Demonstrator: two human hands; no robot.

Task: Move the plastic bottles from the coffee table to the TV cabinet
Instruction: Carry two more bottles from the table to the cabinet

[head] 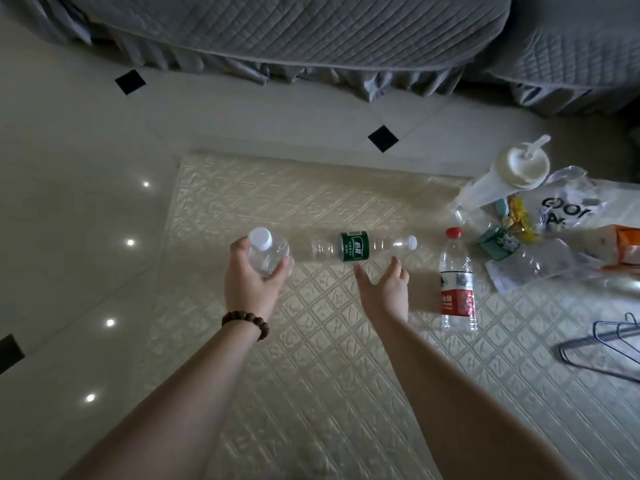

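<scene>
Head view, looking down past both bare forearms onto a table (311, 375) covered with a cream embossed cloth. Left wrist has a bead bracelet (246, 322). Left hand (251, 277) grips a small clear bottle (267, 252) with a white cap, fingers and thumb curled round its body, bottle lifted off the cloth and tilted toward the camera. Right hand (386, 289) holds nothing, fingers spread and loosely extended, palm facing left, reaching just short of the green-label bottle (355, 246); cannot tell if a fingertip touches it. That bottle lies on its side, white cap pointing right, just beyond both hands. Red-label bottle (456, 282) with a red cap stands upright to the right of the right hand, apart from it.

Farther right: a white squeeze bottle (509, 176) standing, a clear bag (568, 206) with dark lettering, wrapped sweets and a small teal packet under crumpled plastic, hard to make out. An orange pack (625, 245) is cut off at the right edge, as are wire hangers (609, 344) near the front.

Beyond the table: glossy pale floor tiles (86, 168) with black diamond insets and ceiling-light reflections. At the top, a sofa (294, 32) in a grey quilted cover with a skirt, cropped by the frame.
</scene>
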